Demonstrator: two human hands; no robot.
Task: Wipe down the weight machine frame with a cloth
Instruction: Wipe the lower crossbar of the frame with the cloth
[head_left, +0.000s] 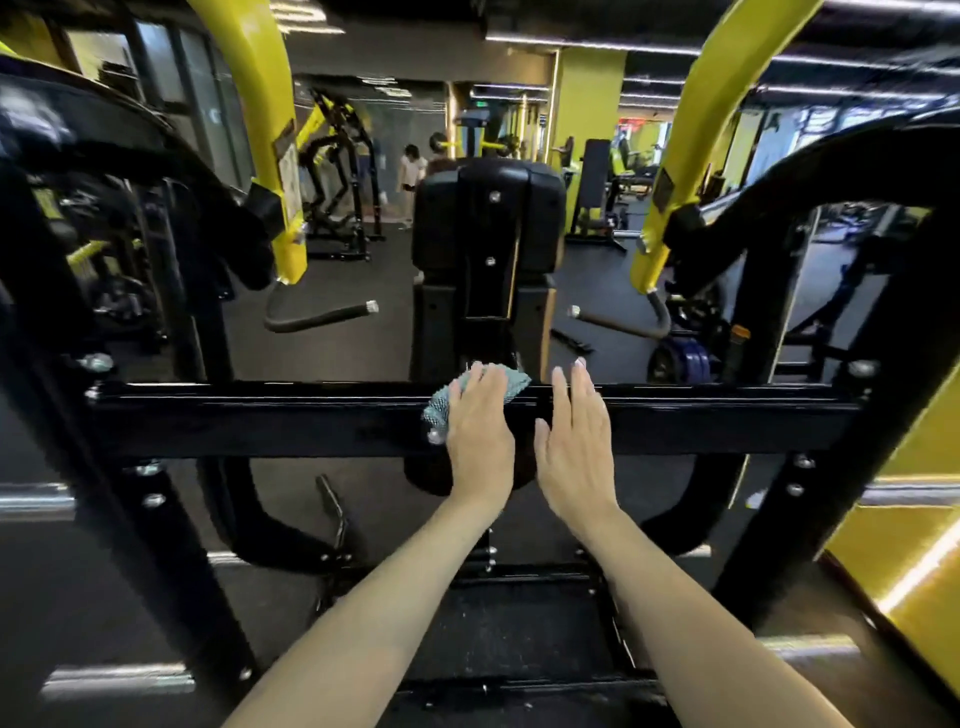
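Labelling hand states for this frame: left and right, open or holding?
Left hand: open, fingers flat, pressing the cloth onto the crossbar.
Right hand: open, fingers straight, holding nothing.

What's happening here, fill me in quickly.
A person is wiping the black crossbar of a weight machine. The left hand presses a teal cloth flat on the bar near its middle. The right hand is open just beside it over the same bar, fingers straight, holding nothing.
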